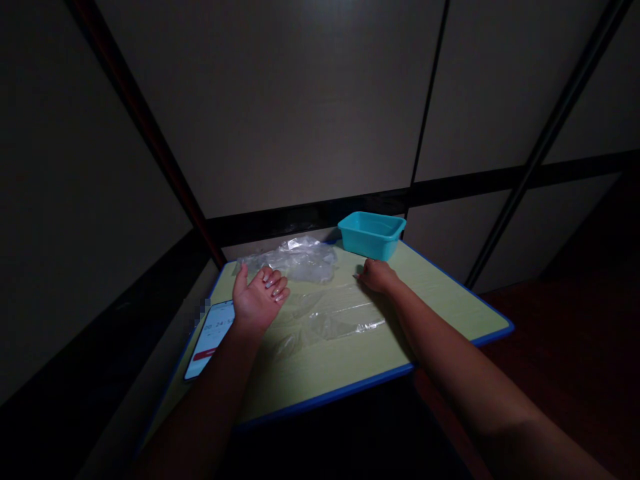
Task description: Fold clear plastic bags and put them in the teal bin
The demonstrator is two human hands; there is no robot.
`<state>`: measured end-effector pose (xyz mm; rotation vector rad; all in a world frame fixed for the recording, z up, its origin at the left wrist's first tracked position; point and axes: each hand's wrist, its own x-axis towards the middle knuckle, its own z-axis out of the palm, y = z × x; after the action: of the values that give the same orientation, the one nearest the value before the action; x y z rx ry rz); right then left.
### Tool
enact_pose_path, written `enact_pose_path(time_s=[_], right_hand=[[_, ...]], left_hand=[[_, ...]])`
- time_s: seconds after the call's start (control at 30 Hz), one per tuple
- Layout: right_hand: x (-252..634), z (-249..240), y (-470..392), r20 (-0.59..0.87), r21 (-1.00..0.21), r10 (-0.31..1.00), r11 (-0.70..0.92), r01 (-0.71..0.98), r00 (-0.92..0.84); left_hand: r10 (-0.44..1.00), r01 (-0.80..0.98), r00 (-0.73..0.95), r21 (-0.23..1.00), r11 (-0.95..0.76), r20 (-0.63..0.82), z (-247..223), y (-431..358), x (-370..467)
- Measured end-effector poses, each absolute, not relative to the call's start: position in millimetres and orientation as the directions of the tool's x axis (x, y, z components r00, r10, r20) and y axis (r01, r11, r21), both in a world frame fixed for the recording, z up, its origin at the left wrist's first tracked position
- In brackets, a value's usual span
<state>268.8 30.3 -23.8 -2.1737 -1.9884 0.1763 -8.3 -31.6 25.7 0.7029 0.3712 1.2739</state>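
Note:
My left hand [260,297] is palm up above the left part of the table, its fingers loosely curled and apart, with nothing in it. My right hand [375,275] is closed near the front of a turquoise basket [370,241]; whatever its fingers may pinch is too small to make out. A flat clear plastic bag [345,320] lies across the middle of the table, between my two hands. Behind my left hand is a crumpled heap of clear plastic [305,259].
The yellow table [450,300] has a blue edge. A phone [213,337] showing a timer lies at its left side, partly behind my left forearm. Paneled cabinet doors [300,107] stand right behind the table.

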Motion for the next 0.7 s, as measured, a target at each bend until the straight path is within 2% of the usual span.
enact_pose_path(time_s=[0.27, 0.7], right_hand=[[269.2, -26.2, 32.5, 0.052, -0.216, 0.995, -0.076, 0.973, 0.089], [269.2, -25.1, 32.6, 0.037, -0.222, 0.996, -0.076, 0.972, 0.086]], left_hand=[[0.974, -0.718, 0.200, 0.692, 0.071, 0.108, 24.9, -27.2, -6.1], [0.972, -0.684, 0.221, 0.723, 0.097, 0.079, 24.9, -27.3, -6.1]])
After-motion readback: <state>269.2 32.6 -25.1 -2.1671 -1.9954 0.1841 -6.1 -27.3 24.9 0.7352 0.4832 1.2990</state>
